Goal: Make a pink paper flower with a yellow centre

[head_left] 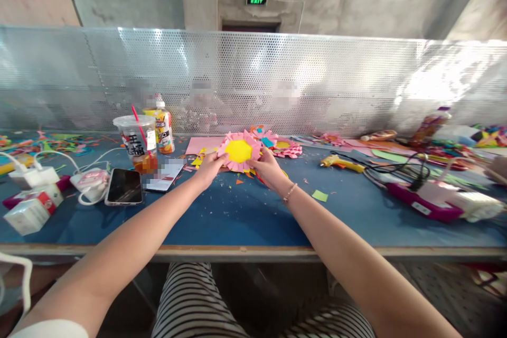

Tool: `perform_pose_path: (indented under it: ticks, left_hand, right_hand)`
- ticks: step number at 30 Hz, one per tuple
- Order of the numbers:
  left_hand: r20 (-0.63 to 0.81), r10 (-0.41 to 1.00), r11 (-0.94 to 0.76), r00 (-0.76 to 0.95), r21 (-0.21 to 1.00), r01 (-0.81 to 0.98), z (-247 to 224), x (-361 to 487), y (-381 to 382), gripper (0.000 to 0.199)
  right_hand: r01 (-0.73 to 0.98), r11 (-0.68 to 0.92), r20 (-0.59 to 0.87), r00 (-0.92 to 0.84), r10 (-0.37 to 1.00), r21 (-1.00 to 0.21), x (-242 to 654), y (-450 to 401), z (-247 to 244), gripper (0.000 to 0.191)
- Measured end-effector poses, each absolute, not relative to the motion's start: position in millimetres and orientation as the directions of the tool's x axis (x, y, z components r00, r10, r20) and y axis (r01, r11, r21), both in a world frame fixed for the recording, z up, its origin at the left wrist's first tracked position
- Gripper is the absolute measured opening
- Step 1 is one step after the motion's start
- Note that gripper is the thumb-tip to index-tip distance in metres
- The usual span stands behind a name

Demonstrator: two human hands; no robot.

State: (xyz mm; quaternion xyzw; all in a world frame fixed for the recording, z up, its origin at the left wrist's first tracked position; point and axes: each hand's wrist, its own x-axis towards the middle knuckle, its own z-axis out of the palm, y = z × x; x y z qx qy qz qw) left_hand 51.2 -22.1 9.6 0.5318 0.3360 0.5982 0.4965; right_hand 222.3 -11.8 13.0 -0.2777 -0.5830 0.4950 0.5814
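Note:
A paper flower (pixel 239 151) with pink petals and a yellow centre is held up over the blue table (pixel 253 222). My left hand (pixel 211 169) grips its left edge, thumb on the petals. On the opposite side my right hand (pixel 270 169), with a bracelet at the wrist, pinches the lower right petals. Just behind lie more pink paper flowers (pixel 291 148), a small blue piece (pixel 268 142) resting near them. Sheets of pink paper (pixel 200 144) show behind my left hand. Part of an orange-red item under my right hand is mostly hidden.
To the left stand a plastic cup (pixel 137 142) with a red straw, a drink bottle (pixel 163 127) and a phone (pixel 124 187). At right are a yellow glue gun (pixel 343 163), a purple power strip (pixel 423 202) and cables. A perforated metal screen (pixel 253 79) runs behind the table.

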Motion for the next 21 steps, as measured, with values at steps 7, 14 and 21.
perform_pose_path:
  ticks: [7,14,21]
  left_hand:
    - [0.235,0.968,-0.196,0.087,0.927,-0.320,14.9,50.0,-28.1,0.027]
    - [0.209,0.970,-0.172,0.121,0.949,-0.264,14.7,47.8,-25.9,0.027]
    - [0.427,0.904,-0.418,0.011,0.890,-0.184,13.6,44.0,-17.7,0.026]
  right_hand:
    - [-0.281,0.388,0.440,-0.154,0.885,-0.878,226.4,-14.4,18.8,0.021]
    - [-0.221,0.401,0.434,-0.128,0.892,-0.889,231.8,-5.8,15.7,0.026]
    - [-0.132,0.359,0.382,-0.271,0.884,-0.924,232.9,-1.6,9.0,0.026]
